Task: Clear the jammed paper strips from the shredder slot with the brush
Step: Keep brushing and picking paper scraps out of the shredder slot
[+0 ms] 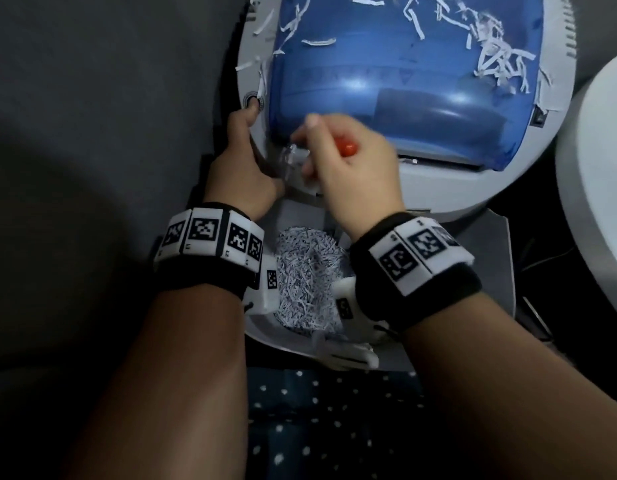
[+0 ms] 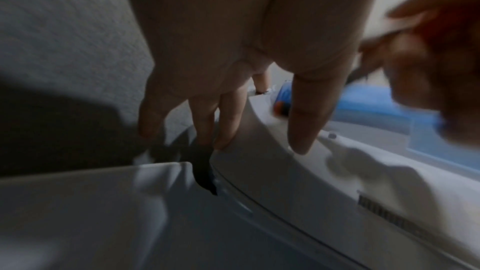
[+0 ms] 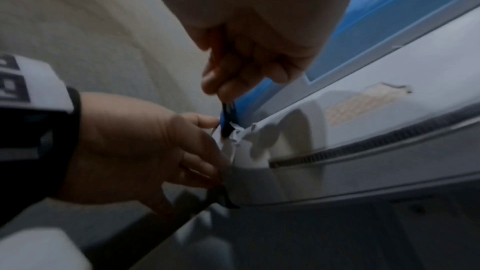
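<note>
1. The shredder is steadied at its left edge by the left hand – fingers spread and fairly straight, nothing pinched
2. The brush is pinched in the curled fingers of the right hand, bristles set among jammed paper strips at the slot's left end
3. Strips could be packed deeper by hard jabs – or scattered over the bin of shreds

Both bare arms wear a black wristband with white blocks showing black square patterns. White plastic boxes, maybe small cameras, hang under each wrist.
</note>
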`<act>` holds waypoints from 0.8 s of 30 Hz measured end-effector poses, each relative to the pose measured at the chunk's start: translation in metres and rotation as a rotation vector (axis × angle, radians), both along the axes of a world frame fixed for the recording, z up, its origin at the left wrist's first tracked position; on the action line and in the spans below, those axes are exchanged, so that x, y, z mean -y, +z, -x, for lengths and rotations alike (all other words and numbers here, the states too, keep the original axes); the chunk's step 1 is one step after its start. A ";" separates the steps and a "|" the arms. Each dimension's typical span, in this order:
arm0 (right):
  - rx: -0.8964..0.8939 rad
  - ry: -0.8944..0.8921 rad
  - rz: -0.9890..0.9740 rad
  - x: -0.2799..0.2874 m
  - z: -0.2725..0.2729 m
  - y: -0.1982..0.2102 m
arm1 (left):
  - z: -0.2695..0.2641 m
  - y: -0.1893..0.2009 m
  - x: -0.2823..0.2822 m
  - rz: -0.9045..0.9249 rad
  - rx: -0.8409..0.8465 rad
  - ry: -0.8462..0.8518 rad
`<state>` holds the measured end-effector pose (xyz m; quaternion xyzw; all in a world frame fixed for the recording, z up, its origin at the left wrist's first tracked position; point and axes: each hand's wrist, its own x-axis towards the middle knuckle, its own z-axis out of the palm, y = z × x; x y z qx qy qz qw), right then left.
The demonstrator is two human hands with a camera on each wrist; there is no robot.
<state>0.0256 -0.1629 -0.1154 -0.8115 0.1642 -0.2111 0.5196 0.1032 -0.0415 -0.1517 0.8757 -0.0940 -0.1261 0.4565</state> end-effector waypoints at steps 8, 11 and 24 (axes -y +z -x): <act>0.094 -0.258 0.096 0.021 0.028 0.011 | 0.003 0.002 0.004 0.024 -0.015 0.001; -0.012 -0.013 0.117 0.006 0.014 0.001 | 0.005 0.002 0.008 0.009 0.003 0.036; 0.175 -0.771 -0.127 0.075 0.067 -0.008 | 0.010 0.006 0.012 -0.051 0.054 0.049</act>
